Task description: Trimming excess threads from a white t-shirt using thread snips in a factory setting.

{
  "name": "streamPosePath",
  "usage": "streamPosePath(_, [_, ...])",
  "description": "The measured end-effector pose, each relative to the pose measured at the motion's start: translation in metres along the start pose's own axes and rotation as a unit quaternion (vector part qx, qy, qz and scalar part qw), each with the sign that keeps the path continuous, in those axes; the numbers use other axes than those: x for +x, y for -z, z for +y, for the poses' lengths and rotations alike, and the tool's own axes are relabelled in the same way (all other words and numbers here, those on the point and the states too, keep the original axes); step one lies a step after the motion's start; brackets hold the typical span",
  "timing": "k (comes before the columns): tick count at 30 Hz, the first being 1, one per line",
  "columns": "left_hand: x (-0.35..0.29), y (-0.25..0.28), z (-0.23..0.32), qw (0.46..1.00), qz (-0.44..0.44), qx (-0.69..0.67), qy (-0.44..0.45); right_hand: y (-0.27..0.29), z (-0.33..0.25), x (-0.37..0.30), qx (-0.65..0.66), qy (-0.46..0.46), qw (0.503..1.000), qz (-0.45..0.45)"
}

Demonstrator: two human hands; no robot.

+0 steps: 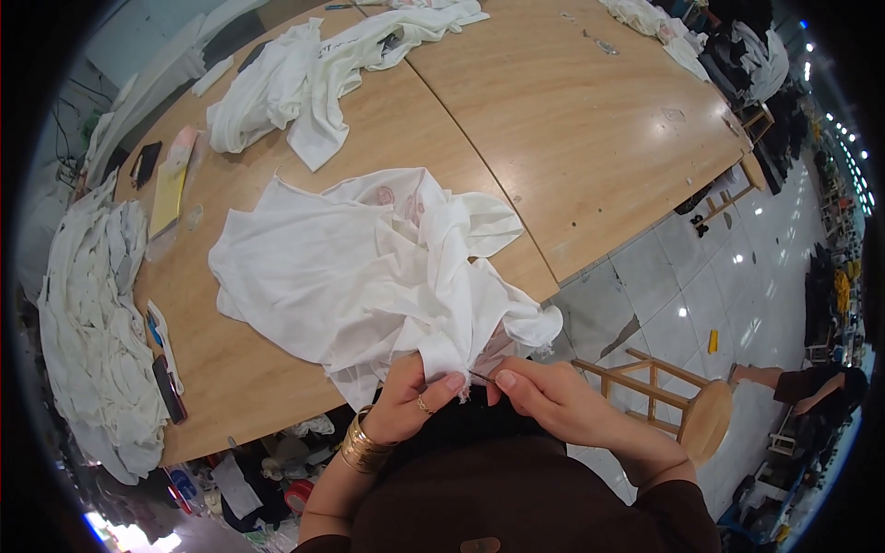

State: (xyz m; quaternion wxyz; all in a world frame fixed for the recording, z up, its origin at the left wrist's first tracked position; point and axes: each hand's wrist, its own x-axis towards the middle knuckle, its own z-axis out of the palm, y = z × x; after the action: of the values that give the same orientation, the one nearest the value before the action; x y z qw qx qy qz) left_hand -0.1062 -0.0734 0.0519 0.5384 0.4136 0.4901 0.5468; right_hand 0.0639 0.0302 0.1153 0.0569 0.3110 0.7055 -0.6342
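With the white garment (pixel 313 267) lying toward eleven o'clock from the hands on the table (pixel 599 129), the left hand (pixel 406 401) pinches its frayed edge (pixel 465 391) shut-fingered, the right hand (pixel 558 401) grips a thin tool (pixel 482 376) tightly, apparently working that edge, which likely calls for steady tension.

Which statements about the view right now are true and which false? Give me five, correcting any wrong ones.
1. The left hand pinches the white garment. True.
2. The right hand is empty. False: the right hand holds a thin dark tool.
3. Gold-coloured bangles are worn just behind the left hand. True.
4. The wooden stool stands on the table. False: the wooden stool is on the floor.
5. A yellow sheet lies on the table's left side. True.
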Motion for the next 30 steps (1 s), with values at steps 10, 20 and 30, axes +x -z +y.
streamPosePath(10, [-0.002, -0.001, 0.006, 0.998, -0.029, -0.027, 0.044, -0.006, 0.01, 0.011, 0.077, 0.023, 0.996, 0.029])
streamPosePath(20, [-0.005, -0.003, -0.018, 0.992, 0.059, -0.086, 0.064, -0.008, 0.033, 0.013, 0.055, 0.151, 0.977, 0.142])
streamPosePath(30, [0.0, 0.009, -0.034, 0.981, 0.098, -0.02, 0.169, -0.02, 0.039, 0.035, 0.107, 0.188, 0.931, 0.293])
